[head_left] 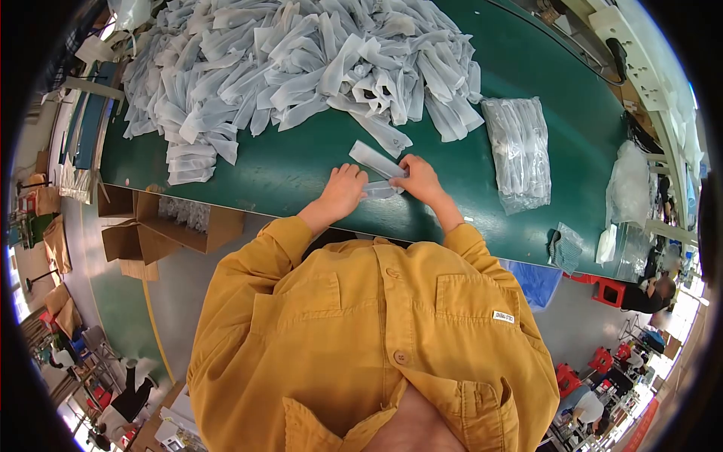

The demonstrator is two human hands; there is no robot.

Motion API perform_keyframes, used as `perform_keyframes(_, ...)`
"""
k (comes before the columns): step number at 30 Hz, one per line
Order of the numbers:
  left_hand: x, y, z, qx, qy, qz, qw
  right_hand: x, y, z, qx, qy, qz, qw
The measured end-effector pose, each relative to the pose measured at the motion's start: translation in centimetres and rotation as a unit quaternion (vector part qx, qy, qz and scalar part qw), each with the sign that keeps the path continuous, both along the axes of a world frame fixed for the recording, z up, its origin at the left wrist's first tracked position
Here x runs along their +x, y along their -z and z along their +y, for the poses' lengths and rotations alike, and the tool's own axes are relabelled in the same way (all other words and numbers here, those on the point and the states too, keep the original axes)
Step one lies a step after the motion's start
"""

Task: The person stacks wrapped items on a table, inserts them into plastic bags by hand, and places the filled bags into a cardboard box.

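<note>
The right hand (419, 181) pinches a packet (378, 160) over the table (279, 169); the left hand (345, 190) touches a second packet (382, 190), grip unclear. The label (504, 317) on the shirt (339, 331) is too small to read

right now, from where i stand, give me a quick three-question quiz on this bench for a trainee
1. What lies on the green table beyond both hands? A) a stack of plates B) a heap of pale translucent pieces C) a row of tools
2. True or false: the clear-wrapped bundle lies to the left of the left hand.
3. Fill in: of the two loose pieces near the hands, the upper piece has its near end at the ____ hand.

Key: 1. B. 2. False; it lies to the right of the right hand. 3. right.
</note>
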State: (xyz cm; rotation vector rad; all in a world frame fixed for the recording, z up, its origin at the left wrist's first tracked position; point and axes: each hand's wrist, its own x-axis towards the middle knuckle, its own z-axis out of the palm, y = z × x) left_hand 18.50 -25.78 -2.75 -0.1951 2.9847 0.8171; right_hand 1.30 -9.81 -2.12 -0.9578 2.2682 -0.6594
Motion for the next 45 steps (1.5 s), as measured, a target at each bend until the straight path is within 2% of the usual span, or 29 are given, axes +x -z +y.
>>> perform_keyframes(3, -0.1, -0.5, 1.0, -0.019, 0.044, 0.022, 0.999, 0.2, 0.3, -0.1, -0.023, -0.026, 0.039, 0.999)
perform_keyframes(6, -0.3, -1.1, 2.2, -0.074, 0.05, 0.217, 0.972, 0.7, 0.2, -0.2, -0.073, -0.058, 0.075, 0.993)
perform_keyframes(9, -1.1, -1.8, 2.4, -0.145, 0.036, 0.245, 0.958, 1.0, -0.4, -0.4, -0.071, -0.106, 0.094, 0.987)
perform_keyframes(12, -1.2, 0.0, 2.3, -0.112, 0.027, 0.178, 0.977, -0.5, 0.0, -0.7, -0.087, -0.135, -0.027, 0.987)
perform_keyframes(15, -0.7, 0.5, 2.4, -0.09, 0.022, 0.177, 0.98, -2.0, 0.0, -2.7, -0.19, -0.057, 0.203, 0.959)
perform_keyframes(18, -0.6, -0.2, 3.0, 0.005, -0.047, 0.131, 0.99, -2.7, 0.5, -5.0, -0.13, -0.098, 0.361, 0.918)
perform_keyframes(22, -0.9, -1.3, 2.6, -0.034, -0.038, 0.15, 0.987, -2.6, 2.6, -5.6, -0.064, -0.148, 0.358, 0.919)
perform_keyframes(25, -1.3, -1.9, 2.1, -0.081, -0.033, 0.166, 0.982, -2.1, 0.9, -3.7, -0.123, -0.259, 0.259, 0.923)
perform_keyframes(28, -1.4, -0.7, 1.6, -0.097, -0.02, 0.124, 0.987, -2.4, -0.3, -3.7, -0.117, -0.278, 0.117, 0.946)
perform_keyframes(31, -1.3, -0.1, 1.6, -0.071, -0.01, 0.077, 0.994, -2.6, -0.1, -7.3, -0.263, -0.161, 0.261, 0.915)
perform_keyframes(35, -0.7, -0.3, 1.6, 0.002, -0.044, 0.07, 0.997, -2.7, 1.5, -11.6, -0.068, -0.114, 0.406, 0.904)
perform_keyframes(39, -0.2, -0.3, 1.2, 0.051, -0.057, 0.046, 0.996, -3.6, 2.5, -10.8, -0.089, -0.136, 0.371, 0.914)
perform_keyframes(42, -0.4, -2.9, 0.9, -0.033, -0.046, 0.122, 0.991, -2.9, 1.5, -7.2, -0.141, -0.212, 0.334, 0.908)
perform_keyframes(45, -1.0, -3.1, 0.6, -0.038, -0.049, 0.121, 0.991, -2.1, 1.2, -4.6, -0.158, -0.27, 0.263, 0.913)
